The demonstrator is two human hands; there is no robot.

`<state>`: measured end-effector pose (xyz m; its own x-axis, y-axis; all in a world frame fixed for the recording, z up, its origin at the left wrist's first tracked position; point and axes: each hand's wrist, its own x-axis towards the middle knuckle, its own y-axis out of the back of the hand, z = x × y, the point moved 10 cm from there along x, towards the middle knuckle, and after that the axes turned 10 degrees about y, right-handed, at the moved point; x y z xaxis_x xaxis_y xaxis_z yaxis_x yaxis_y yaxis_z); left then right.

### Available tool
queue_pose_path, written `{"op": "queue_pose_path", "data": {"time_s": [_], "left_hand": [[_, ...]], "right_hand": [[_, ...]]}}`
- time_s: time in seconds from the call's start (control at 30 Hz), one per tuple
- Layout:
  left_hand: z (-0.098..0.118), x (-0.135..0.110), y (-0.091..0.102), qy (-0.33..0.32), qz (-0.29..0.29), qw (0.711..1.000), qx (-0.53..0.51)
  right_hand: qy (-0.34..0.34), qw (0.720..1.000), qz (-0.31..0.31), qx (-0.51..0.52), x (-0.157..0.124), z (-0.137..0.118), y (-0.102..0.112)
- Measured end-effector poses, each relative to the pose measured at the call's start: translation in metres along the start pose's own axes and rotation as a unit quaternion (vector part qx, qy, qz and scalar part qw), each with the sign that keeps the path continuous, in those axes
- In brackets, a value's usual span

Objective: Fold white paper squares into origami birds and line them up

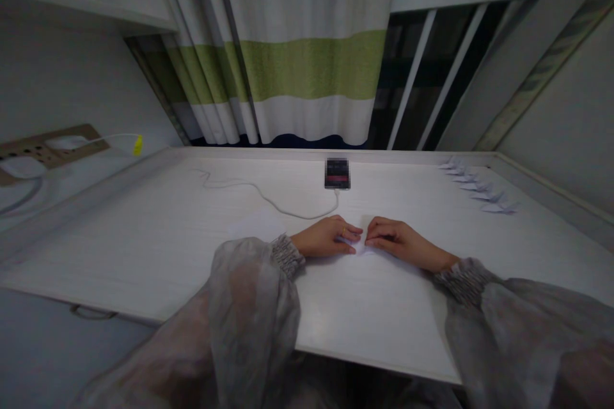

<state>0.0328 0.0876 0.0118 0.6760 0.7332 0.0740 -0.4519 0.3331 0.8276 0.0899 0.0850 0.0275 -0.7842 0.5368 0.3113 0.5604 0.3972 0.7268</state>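
Note:
My left hand (326, 236) and my right hand (396, 241) meet at the middle of the white desk (167, 236). Between their fingertips lies a small piece of white paper (361, 244), pressed flat on the desk. Both hands have fingers curled and pinched onto the paper. A ring shows on a left finger. Sheer grey sleeves cover both arms. Another white sheet (256, 225) lies just left of my left hand.
A small dark device (337, 174) stands at the back of the desk with a white cable (268, 199) running left. Several folded white paper shapes (480, 188) line the back right. A power strip (43, 150) hangs on the left wall. A striped curtain (307, 64) hangs behind.

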Motion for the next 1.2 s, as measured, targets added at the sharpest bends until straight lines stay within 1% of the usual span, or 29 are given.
{"op": "queue_pose_path", "data": {"time_s": [0.1, 0.17, 0.43, 0.7, 0.97, 1.07, 1.2], "left_hand": [[-0.002, -0.001, 0.001, 0.007, -0.001, 1.000, -0.004], [-0.002, -0.001, 0.002, 0.009, -0.001, 1.000, -0.008], [-0.004, 0.002, -0.001, -0.016, 0.002, 1.000, -0.003], [-0.007, 0.002, -0.003, -0.003, -0.002, 1.000, -0.028], [-0.006, -0.001, 0.004, 0.044, 0.014, 0.997, -0.059], [-0.009, 0.000, 0.005, 0.061, 0.022, 0.995, -0.073], [-0.012, 0.001, 0.005, 0.073, 0.029, 0.993, -0.088]], "right_hand": [[0.025, 0.999, 0.001, -0.047, 0.003, -0.005, -0.003], [0.029, 0.996, -0.001, -0.079, 0.004, -0.004, -0.006], [0.015, 0.986, -0.019, -0.166, 0.008, 0.001, -0.013], [-0.016, 0.977, -0.026, -0.211, 0.010, 0.001, -0.015], [-0.017, 0.975, -0.034, -0.219, 0.011, 0.002, -0.017], [-0.017, 0.973, -0.044, -0.224, 0.012, 0.001, -0.019], [-0.020, 0.970, -0.042, -0.238, 0.013, -0.001, -0.018]]}}
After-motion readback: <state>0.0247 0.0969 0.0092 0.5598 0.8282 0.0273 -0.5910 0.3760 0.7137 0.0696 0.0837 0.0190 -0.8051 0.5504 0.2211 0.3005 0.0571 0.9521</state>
